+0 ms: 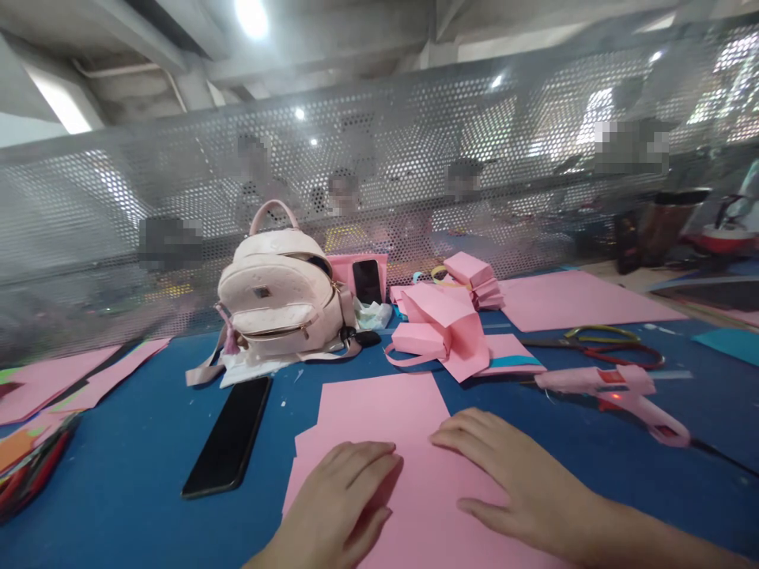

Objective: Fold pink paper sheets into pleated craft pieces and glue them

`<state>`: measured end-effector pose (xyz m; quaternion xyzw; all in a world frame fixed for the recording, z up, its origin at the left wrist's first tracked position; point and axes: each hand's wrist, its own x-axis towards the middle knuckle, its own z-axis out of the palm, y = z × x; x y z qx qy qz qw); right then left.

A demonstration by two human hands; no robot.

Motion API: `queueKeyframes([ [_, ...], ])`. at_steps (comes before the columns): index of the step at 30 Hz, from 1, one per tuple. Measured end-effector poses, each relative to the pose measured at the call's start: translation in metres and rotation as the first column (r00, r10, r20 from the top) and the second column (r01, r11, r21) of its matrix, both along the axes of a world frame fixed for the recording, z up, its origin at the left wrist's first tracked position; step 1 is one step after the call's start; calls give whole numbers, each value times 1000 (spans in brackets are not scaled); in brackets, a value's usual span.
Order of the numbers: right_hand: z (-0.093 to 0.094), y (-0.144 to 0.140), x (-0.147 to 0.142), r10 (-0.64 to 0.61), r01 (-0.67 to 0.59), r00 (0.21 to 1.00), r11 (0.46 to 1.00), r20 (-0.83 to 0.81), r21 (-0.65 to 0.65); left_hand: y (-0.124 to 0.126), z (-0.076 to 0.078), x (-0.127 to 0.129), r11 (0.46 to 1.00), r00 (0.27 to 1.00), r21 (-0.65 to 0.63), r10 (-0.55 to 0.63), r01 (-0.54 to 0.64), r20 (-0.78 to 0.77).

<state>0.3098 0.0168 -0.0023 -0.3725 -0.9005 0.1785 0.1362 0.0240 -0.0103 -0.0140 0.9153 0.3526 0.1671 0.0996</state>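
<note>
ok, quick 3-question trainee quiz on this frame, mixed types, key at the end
1. True or false: both hands lie flat on the pink paper sheet.
2. What lies on the blue table just left of the sheet? A) scissors B) black phone C) tape roll
3. Fill in: the pink glue gun lies on the person's ___ side.

Key:
1. True: left hand and right hand press on it, holding nothing.
2. B
3. right
</note>
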Motion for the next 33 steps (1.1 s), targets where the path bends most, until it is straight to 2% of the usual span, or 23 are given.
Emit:
queueKeyframes([
  [2,2,-1,-2,-85,84,996,996,14,4,-2,4,-1,991,996,-111,74,-69,39],
  [6,6,-4,-5,-164,164,986,986,33,19,-3,13,-3,930,967,-323,223,-173,125],
  [8,5,-5,-5,-166,165,986,985,14,52,-3,18,-5,906,954,-371,269,-203,133],
  [10,4,-6,-3,-152,153,988,981,-17,120,-3,22,-6,897,944,-361,312,-256,107],
  [12,3,-7,0,-123,130,991,967,-47,220,-4,26,-7,910,939,-273,339,-313,53],
  [14,4,-7,3,-72,94,994,933,-77,347,-5,28,-7,942,948,-109,317,-316,-4],
  [16,8,-8,6,6,41,996,869,-94,493,-6,28,-7,966,968,95,246,-241,-54],
  [19,13,-8,6,80,-22,995,748,-57,663,-8,22,-7,946,982,307,147,-103,-122],
  [21,12,-8,3,104,-63,994,704,-15,707,-10,17,-6,938,983,343,112,-55,-148],
  [25,4,-16,-6,186,-163,981,674,48,720,-17,3,1,937,986,349,54,4,-156],
  [27,1,-20,-8,207,-219,973,706,100,673,-21,-5,5,940,986,340,19,39,-165],
  [28,1,-22,-9,216,-255,966,743,139,619,-23,-8,7,940,984,338,6,55,-176],
  [31,4,-24,-6,249,-310,946,882,210,355,-25,-16,12,913,970,392,-13,110,-242],
  [33,5,-22,-3,260,-286,953,942,158,177,-24,-20,13,876,957,455,-25,160,-289],
])
